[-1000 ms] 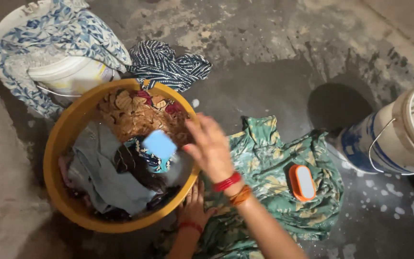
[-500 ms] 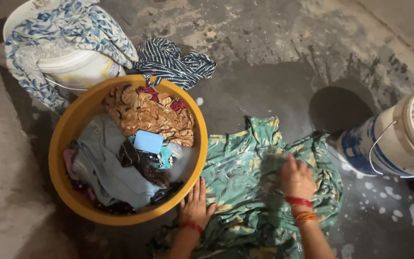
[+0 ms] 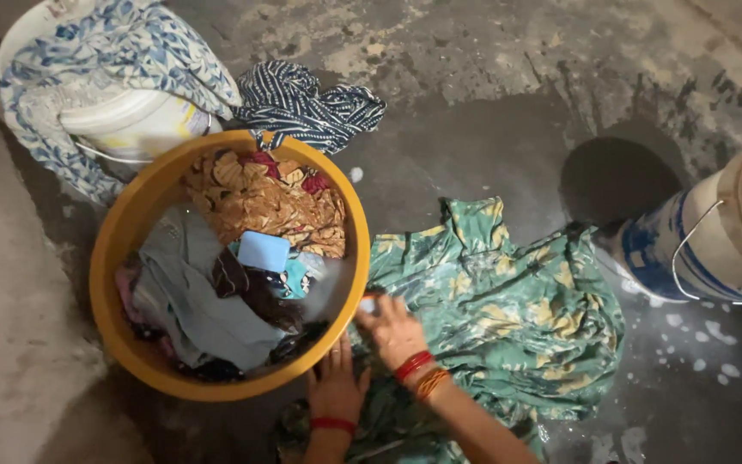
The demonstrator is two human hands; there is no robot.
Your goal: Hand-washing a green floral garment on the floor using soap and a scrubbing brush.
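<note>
Left hand (image 3: 337,387) lies flat, open on green cloth (image 3: 508,318); right hand (image 3: 392,331), beside it, seemingly grips a small pale object (image 3: 368,304).

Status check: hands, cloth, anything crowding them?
Left hand flat on green patterned wet cloth. Right hand on same cloth, grip unclear. Orange round plastic tub of laundry touching cloth's edge.

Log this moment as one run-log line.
left hand: flat on green printed cloth, beside yellow tub | right hand: pressing a small whitish object, mostly hidden, onto the cloth | floor: wet
</note>
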